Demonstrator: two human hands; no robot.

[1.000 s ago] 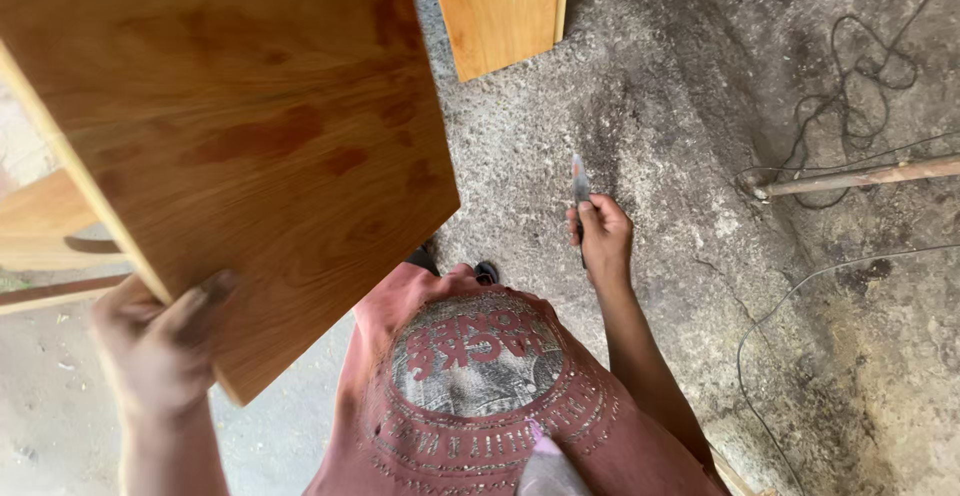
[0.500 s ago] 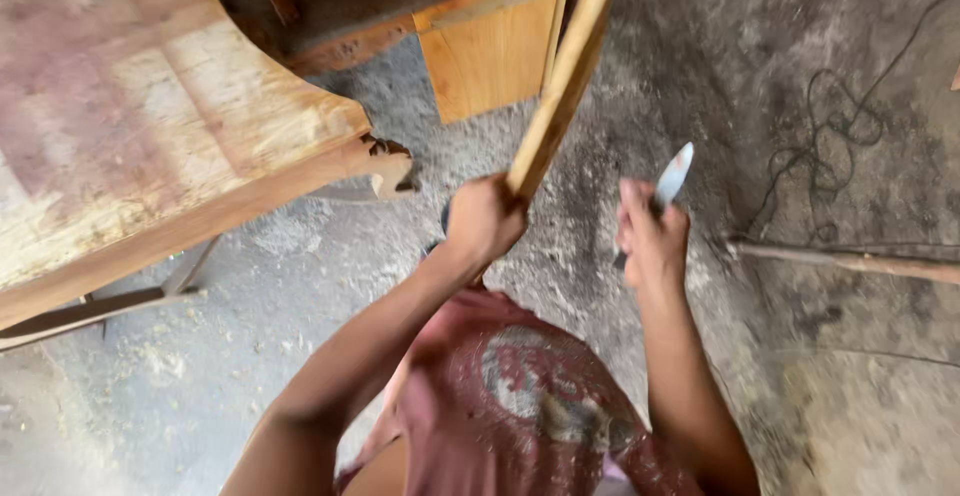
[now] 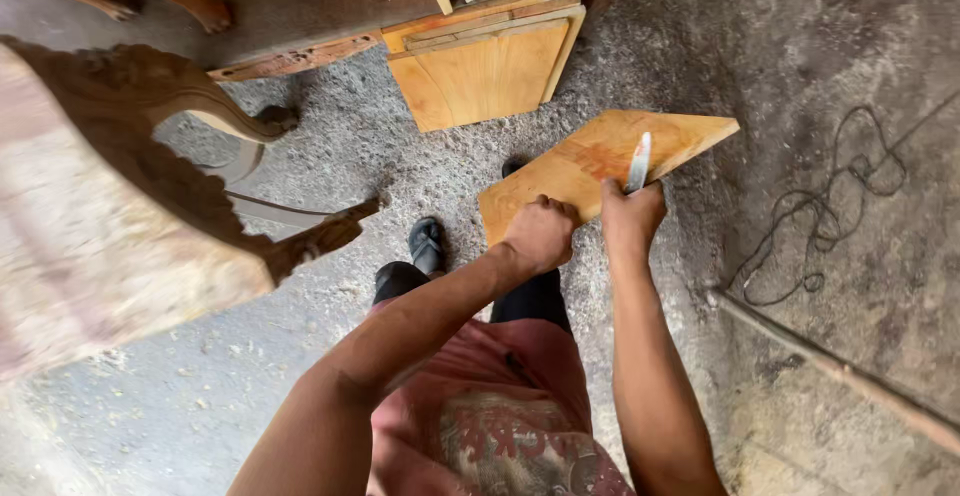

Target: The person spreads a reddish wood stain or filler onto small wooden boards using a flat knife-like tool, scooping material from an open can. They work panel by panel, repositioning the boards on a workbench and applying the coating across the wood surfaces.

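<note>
**Board in both hands, blade laid against its face**

Rough grey concrete point(image 3: 700, 46) lies under us, gritty and stained; over it we hold the wooden board point(image 3: 600, 161), a flat pale-orange panel tilted above the ground in front of our legs; our left hand point(image 3: 538, 234) is clenched round its near lower edge and carries it; our right hand point(image 3: 628, 218) is closed on the handle of a knife point(image 3: 638, 161), whose light blade points up and lies across the board's face, touching it or just short of it, we cannot tell which.

We judge the step in hand to be the setting of blade to wood, the board steadied and the edge being placed; a next move, as we read it, calls for a firm left grip so the panel does not swing, and a stroke kept well clear of the left knuckles, which sit just beside the blade.

Outward from there: a black shoe point(image 3: 427, 246) below the board; stacked panels point(image 3: 485, 66) leaning beyond; a carved chair point(image 3: 180, 206) to the left; a tangled cord point(image 3: 830, 216) on the right.
</note>
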